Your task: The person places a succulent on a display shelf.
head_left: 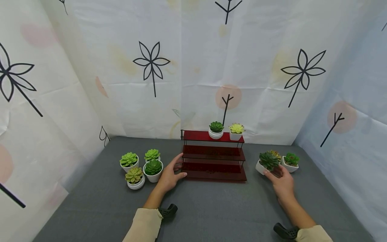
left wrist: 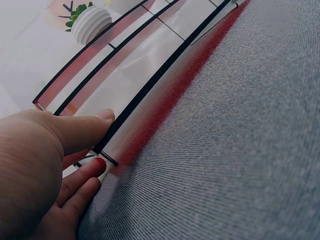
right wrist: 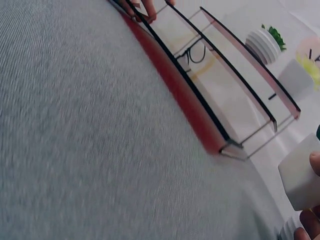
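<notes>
A three-tier display stand with dark red see-through shelves and thin black wire supports stands at mid-table. At its left end, my left hand holds the lowest tier's corner; in the left wrist view the thumb lies on the black edge, with fingertips below it. My right hand grips a dark green potted succulent, whose white angular pot shows partly in the right wrist view. On the top tier sit a green succulent in a ribbed round pot and a yellow-green succulent in a square pot.
Several potted succulents cluster to the left of the stand. Beside the right hand stand a red-tipped green succulent and a yellowish one, partly hidden. Grey cloth covers the table; patterned fabric walls enclose the back and sides.
</notes>
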Action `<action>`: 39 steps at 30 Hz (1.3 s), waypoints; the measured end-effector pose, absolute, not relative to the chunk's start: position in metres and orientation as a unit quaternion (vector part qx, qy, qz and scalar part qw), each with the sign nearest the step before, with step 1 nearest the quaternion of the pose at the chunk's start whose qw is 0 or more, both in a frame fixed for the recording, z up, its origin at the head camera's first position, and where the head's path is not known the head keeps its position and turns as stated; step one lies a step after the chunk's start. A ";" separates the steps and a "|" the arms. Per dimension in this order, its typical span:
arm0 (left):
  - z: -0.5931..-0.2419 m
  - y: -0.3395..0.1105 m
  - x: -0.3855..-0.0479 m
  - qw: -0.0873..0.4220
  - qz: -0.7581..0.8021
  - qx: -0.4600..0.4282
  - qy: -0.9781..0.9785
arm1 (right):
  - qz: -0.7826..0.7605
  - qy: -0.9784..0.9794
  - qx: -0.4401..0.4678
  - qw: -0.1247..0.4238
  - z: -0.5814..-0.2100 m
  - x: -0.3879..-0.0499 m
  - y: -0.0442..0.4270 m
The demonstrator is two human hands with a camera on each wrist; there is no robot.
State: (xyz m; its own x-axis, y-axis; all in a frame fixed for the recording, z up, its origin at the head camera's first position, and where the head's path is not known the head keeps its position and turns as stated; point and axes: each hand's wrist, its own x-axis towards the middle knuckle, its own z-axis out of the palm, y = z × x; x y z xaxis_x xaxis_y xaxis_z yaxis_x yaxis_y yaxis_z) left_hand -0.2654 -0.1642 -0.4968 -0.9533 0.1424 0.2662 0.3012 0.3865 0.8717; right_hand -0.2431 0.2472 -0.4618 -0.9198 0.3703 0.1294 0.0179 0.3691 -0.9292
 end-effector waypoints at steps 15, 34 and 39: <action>-0.499 -0.162 -0.263 0.069 -0.532 -0.127 -0.835 | 0.571 -0.803 -0.090 0.146 -0.448 -0.256 0.221; -0.496 -0.163 -0.264 0.080 -0.536 -0.129 -0.830 | 0.544 -0.826 -0.033 0.141 -0.439 -0.273 0.197; -0.496 -0.163 -0.264 0.080 -0.537 -0.131 -0.830 | 0.542 -0.828 -0.016 0.143 -0.439 -0.277 0.193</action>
State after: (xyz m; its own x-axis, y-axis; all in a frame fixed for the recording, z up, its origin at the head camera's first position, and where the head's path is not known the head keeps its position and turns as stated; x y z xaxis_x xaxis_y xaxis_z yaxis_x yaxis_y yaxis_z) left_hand -0.2643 -0.1629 -0.4955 -0.9531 0.1312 0.2729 0.3027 0.3899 0.8697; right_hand -0.2772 0.1926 -0.4387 -0.9584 0.1825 0.2195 -0.1282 0.4120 -0.9021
